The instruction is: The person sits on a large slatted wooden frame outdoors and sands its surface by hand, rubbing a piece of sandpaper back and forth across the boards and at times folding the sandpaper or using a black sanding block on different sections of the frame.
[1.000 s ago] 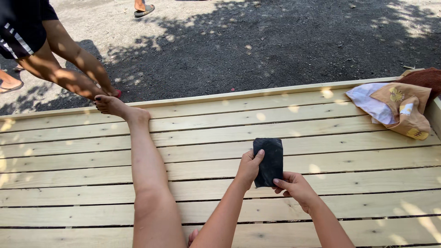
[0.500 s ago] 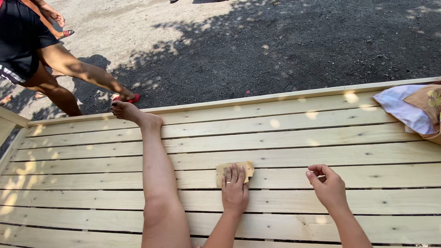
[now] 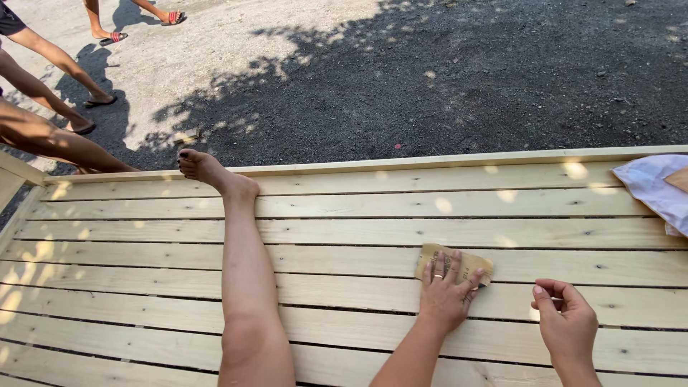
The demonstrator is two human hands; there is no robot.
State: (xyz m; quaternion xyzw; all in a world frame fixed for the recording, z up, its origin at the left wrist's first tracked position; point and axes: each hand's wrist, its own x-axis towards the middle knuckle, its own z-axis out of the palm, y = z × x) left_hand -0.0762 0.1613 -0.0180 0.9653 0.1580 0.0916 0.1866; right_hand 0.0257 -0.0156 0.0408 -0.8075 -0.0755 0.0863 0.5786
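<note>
Sandpaper [image 3: 454, 262] on deck [image 3: 344, 229], R of leg [image 3: 247, 287]

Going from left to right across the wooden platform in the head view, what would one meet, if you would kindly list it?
Outstretched bare leg → left hand pressing flat on a tan sheet of sandpaper → right hand, loosely curled just above the planks → pale cloth at the right edge.

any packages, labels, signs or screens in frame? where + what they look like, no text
No signs or screens.
Sandpaper sheet: tan folded rectangle with dark printed marks on its back, flat on the pale wooden planks under the left hand.
Bag or wrapper: right edge, white-lilac, crumpled, with a tan piece on top, partly cut off.
Right hand: loosely curled, holds nothing.
</note>
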